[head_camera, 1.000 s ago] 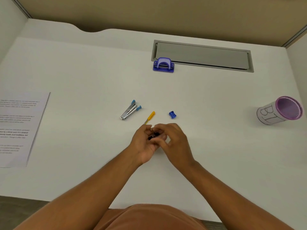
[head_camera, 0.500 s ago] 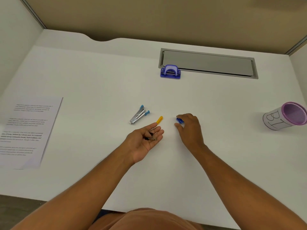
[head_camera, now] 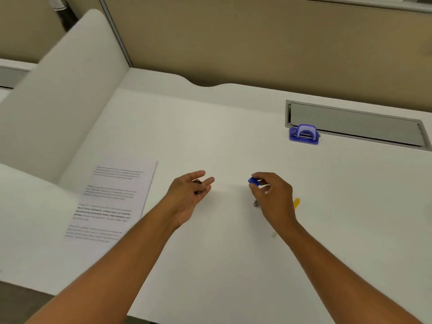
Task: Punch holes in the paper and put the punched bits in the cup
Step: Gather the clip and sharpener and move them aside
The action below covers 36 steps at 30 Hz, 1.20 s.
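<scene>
Paper (head_camera: 109, 199) is lying flat on the bench (head_camera: 210, 253), well left of the hole punch (head_camera: 304, 134); the punch is sitting at the far side against the grey cable tray (head_camera: 355, 127). We aren't seeing the cup in this view. No holes are showing in the sheet, so we're judging punching as not begun.

Left hand (head_camera: 189, 192), between paper and punch, is lying palm-up with fingers relaxed, cradling small dark bits (head_camera: 199, 187) we can't identify. Right hand (head_camera: 272, 195), nearer than the punch, is pinching a small blue piece (head_camera: 253, 181) between thumb and fingers. A yellow item (head_camera: 296, 203) and a small metal part (head_camera: 256, 203) are poking out just beside that hand.

Risks we're flagging:
- Both hands are loaded with clutter; reaching for the paper or punch now is likely spilling the loose bits off the flat palm.
- Paper and punch are sitting well apart, so one is needing a carry across the bench.
- Cup out of view: punched bits are light and risk scattering in transit.
</scene>
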Available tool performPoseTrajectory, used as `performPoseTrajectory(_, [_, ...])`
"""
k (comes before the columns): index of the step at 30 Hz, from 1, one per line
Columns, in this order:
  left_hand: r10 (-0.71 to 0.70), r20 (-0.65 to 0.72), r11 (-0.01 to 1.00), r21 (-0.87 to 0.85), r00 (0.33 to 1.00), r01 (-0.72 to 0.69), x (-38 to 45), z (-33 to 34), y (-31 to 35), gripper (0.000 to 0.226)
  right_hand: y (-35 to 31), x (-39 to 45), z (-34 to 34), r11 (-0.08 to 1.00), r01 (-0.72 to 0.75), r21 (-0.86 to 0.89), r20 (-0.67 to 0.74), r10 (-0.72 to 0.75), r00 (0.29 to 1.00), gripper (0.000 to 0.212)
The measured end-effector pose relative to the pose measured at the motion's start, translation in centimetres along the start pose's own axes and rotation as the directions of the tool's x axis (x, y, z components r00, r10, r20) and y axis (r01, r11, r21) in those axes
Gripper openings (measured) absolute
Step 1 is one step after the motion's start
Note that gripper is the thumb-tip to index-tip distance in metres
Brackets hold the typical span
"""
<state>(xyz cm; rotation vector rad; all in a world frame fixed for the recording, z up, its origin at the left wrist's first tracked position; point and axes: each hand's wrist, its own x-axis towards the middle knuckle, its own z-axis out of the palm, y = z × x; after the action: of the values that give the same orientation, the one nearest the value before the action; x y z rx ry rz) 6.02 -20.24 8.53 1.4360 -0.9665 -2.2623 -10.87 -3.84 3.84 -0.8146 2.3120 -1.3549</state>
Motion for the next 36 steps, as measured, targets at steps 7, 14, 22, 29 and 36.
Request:
performPoseTrajectory(7, [0.251,0.025,0.95,0.184,0.968,-0.252,8.3,-10.1,12.4,0.031,-8.6,5.9,14.1,0.997,0.069,-0.017,0.059,-0.068,0.996,0.019])
performPoseTrajectory(14, [0.599,0.064,0.578,0.655,0.798,-0.486,17.9,-14.0,22.8,0.042,-14.3,15.1,24.6,0.977,0.177,-0.117,0.117,-0.164,0.98,0.021])
performPoseTrajectory(22, [0.664,0.332,0.102,0.848,0.67,-0.52,29.3,-14.0,28.4,0.053,-15.7,27.6,31.4,0.936,0.222,-0.274,0.159,-0.183,0.97,0.025])
performPoseTrajectory(29, [0.537,0.465,-0.123,0.869,0.704,-0.48,36.9,-15.2,30.7,0.069,-15.4,35.0,37.3,0.885,0.31,-0.348,0.187,-0.258,0.948,0.021])
performPoseTrajectory(36, [0.467,0.495,-0.071,0.847,0.733,-0.527,39.8,-16.3,29.8,0.053,-14.6,37.3,40.4,0.886,0.367,-0.284,0.201,-0.319,0.926,0.019])
